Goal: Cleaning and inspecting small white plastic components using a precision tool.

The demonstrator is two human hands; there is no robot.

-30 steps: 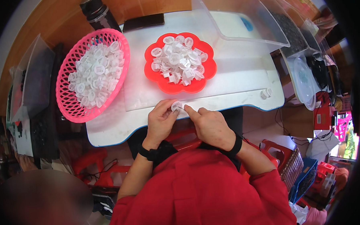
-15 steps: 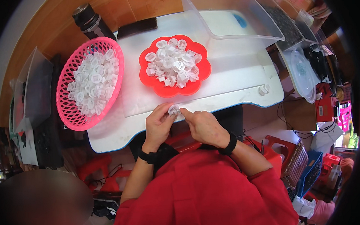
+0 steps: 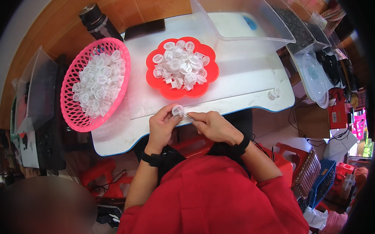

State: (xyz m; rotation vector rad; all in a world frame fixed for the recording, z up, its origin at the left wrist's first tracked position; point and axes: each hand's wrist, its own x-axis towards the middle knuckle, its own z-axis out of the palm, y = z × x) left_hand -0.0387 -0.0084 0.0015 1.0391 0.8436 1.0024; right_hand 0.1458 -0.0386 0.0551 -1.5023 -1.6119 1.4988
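Between the fingertips of my left hand (image 3: 162, 125) is a small round white plastic part (image 3: 177, 110), held above the table's front edge. My right hand (image 3: 215, 126) pinches a thin metal tool (image 3: 189, 115), whose tip touches or nearly touches the part; its exact kind is too small to make out. Just beyond my hands, a red flower-shaped plate (image 3: 166, 92) carries a heap of similar white plastic parts (image 3: 185, 67). To the left stands a pink lattice basket (image 3: 70, 109) filled with more white parts (image 3: 100, 81).
A clear plastic bin (image 3: 255, 34) sits at the back right of the white table (image 3: 237, 102). One or two white pieces (image 3: 274, 93) lie near the right edge. At the back are a dark flat case (image 3: 144, 29) and a black bottle (image 3: 97, 20). A blurred person's head is at lower left.
My right hand has drawn slightly right, away from the white part, so the thin tool now shows. The part has tilted and shifted a little left and up with my left hand.
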